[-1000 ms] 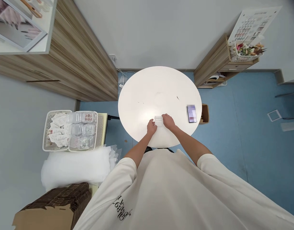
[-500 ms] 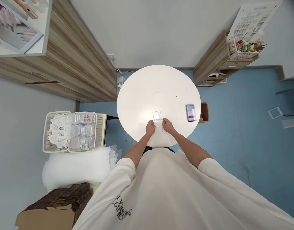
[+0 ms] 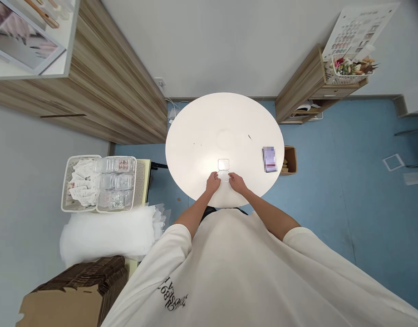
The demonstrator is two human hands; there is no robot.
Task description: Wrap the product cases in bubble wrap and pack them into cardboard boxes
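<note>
A: What stands around the work?

B: On the white tabletop [image 3: 225, 118], a purple and white item [image 3: 269, 159] lies well to the right of the hands. Beyond the left edge are a basket of white packets [image 3: 67, 186] and, beside it, a basket of clear boxes [image 3: 140, 181]; nearer come white sheets [image 3: 108, 236] and stacked brown cardboard [image 3: 66, 304]. A wooden cabinet [image 3: 116, 77] rises far left, a smaller cabinet [image 3: 300, 86] far right, carrying a flower basket [image 3: 345, 80]. An open carton [image 3: 290, 150] sits on the floor just past the right edge

A: Any writing?

B: The white shirt [image 3: 229, 263] has dark letters at near left; I make out "89" and "SEA", with folds breaking up the rest. The wall chart [image 3: 358, 29] is too small to read, and the purple item is blurred into blocks

A: And the clear case [image 3: 223, 170]?

B: On the near part of the tabletop, between the hands, opened out: lid to the far side, base to the near side, hinge running left to right. Its long axis points near to far

A: The fingers?

B: Those of the left hand [image 3: 213, 182] are closed on the base's left edge; those of the right hand [image 3: 237, 182] grip the right edge
</note>
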